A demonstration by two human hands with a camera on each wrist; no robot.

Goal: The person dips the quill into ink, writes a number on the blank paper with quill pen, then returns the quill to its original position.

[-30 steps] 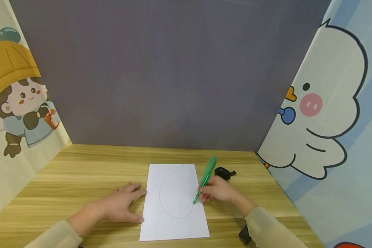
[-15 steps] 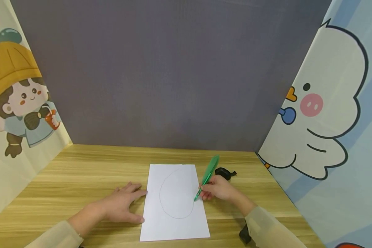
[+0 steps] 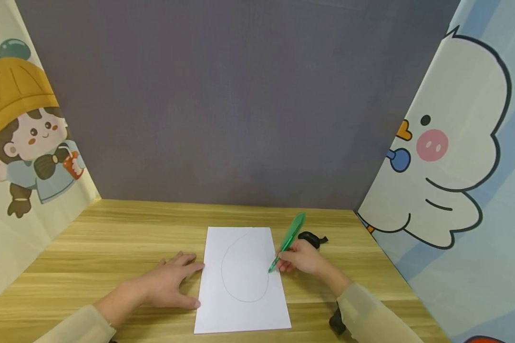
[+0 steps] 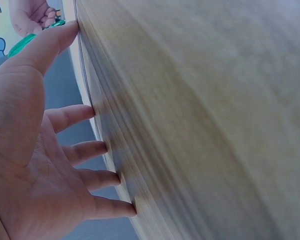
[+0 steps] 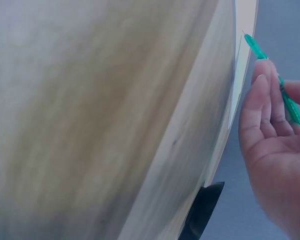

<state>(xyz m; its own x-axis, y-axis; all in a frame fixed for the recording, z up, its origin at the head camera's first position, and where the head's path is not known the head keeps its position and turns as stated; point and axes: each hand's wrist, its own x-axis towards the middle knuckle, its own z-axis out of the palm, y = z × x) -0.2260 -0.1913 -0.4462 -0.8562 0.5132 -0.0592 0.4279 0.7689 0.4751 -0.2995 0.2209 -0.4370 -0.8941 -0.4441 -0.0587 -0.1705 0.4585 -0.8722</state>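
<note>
A white sheet of paper [image 3: 216, 317] lies on the wooden table, bearing a thin curved line like an oval with its upper right part unjoined. My right hand [image 3: 302, 257] pinches a green pen [image 3: 293, 232] with a leaf-like upper end. Its tip meets the paper at the right end of the line. In the right wrist view the thumb and fingers hold the pen [image 5: 257, 47], which slants. My left hand [image 3: 165, 283] rests with fingers spread, thumb and forefinger at the paper's left edge. The left wrist view shows that hand's fingertips [image 4: 112, 178] on the tabletop.
A black object [image 3: 310, 239] with a short strap lies behind my right hand. Another black item [image 3: 337, 323] shows beside the right sleeve. A grey panel [image 3: 227, 105] stands at the table's [image 3: 133, 224] back edge, with cartoon-printed walls at both sides.
My right hand has moved the pen slightly up along the paper's right side, and the drawn line now reaches a little higher there. The left hand has stayed in place.
</note>
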